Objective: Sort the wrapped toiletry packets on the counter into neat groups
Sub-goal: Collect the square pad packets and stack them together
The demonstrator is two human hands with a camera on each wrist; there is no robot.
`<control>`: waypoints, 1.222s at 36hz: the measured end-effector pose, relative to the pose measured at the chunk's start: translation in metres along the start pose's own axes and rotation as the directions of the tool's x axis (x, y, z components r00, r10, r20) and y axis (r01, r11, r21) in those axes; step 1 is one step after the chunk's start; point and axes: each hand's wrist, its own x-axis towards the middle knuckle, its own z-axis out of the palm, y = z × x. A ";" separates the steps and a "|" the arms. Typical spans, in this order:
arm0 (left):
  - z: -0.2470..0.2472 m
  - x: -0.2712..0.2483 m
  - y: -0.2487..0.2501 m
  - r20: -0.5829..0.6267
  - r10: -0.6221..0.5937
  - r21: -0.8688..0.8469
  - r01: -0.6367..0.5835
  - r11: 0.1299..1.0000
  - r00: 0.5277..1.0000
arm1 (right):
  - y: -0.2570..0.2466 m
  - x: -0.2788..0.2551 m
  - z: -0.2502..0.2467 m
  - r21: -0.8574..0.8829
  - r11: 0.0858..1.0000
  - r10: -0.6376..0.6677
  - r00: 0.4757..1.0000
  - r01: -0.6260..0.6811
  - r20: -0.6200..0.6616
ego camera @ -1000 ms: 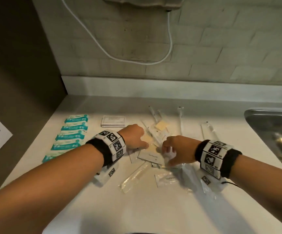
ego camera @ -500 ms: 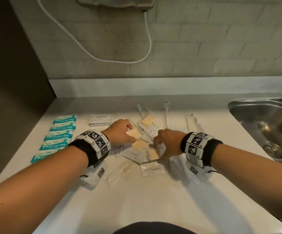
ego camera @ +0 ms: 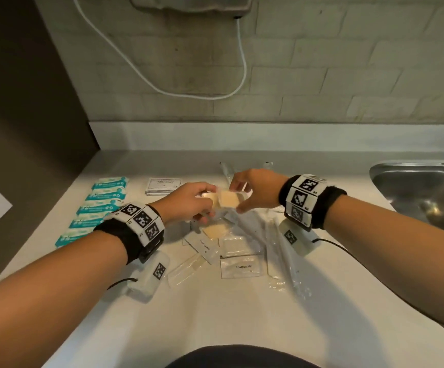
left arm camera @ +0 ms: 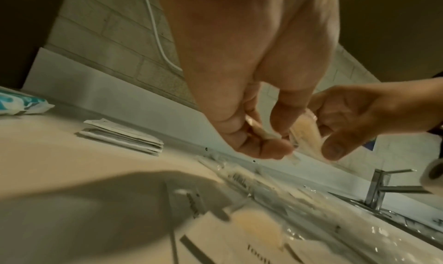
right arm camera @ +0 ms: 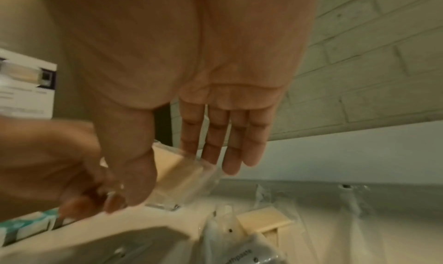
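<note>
Above the counter (ego camera: 215, 309) my two hands meet over a loose pile of packets. My right hand (ego camera: 237, 195) pinches a clear-wrapped yellowish soap packet (ego camera: 227, 200) between thumb and straight fingers; the right wrist view shows that soap packet (right arm camera: 178, 173) under the thumb. Right beside it, my left hand (ego camera: 203, 205) has curled fingers pinching another wrapped soap packet (left arm camera: 255, 130). A further soap packet (ego camera: 215, 231) lies below them. White toothpaste sachets (ego camera: 240, 266) and long clear toothbrush wraps (ego camera: 282, 248) lie scattered in the pile.
Teal packets (ego camera: 101, 205) lie in a neat row at the left, and a stack of white sachets (ego camera: 162, 185) sits behind them. A steel sink (ego camera: 423, 187) with a tap (left arm camera: 378, 188) is on the right. A white cable (ego camera: 242, 62) hangs on the tiled wall.
Both hands have lifted off the pile and moved toward the wall. Each now holds a soap packet, and the two hands have come together above the counter.
</note>
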 end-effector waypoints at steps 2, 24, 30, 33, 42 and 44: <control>0.000 0.000 0.006 -0.012 0.014 -0.056 -0.014 0.998 1.000 | -0.005 0.007 0.002 -0.068 0.997 -0.025 1.000 0.025 -0.012; -0.035 -0.011 -0.013 -0.366 -0.049 -0.146 -0.006 0.989 0.930 | -0.034 0.035 0.062 -0.448 0.859 -0.169 0.964 0.247 0.207; -0.031 -0.012 -0.023 -0.402 -0.035 -0.174 -0.039 0.984 0.915 | -0.031 0.036 0.062 -0.424 0.866 -0.207 0.962 0.264 0.177; -0.033 -0.010 -0.022 -0.399 -0.031 -0.191 -0.050 0.980 0.917 | -0.026 0.040 0.050 -0.348 0.907 -0.177 0.965 0.236 0.192; -0.043 0.005 0.006 -0.406 0.057 -0.211 -0.154 0.965 0.912 | 0.006 0.062 -0.022 0.102 0.994 -0.037 0.998 0.031 0.060; -0.040 0.009 0.010 -0.394 0.056 -0.216 -0.151 0.964 0.918 | 0.020 0.074 -0.029 0.040 0.999 0.003 1.000 -0.004 0.024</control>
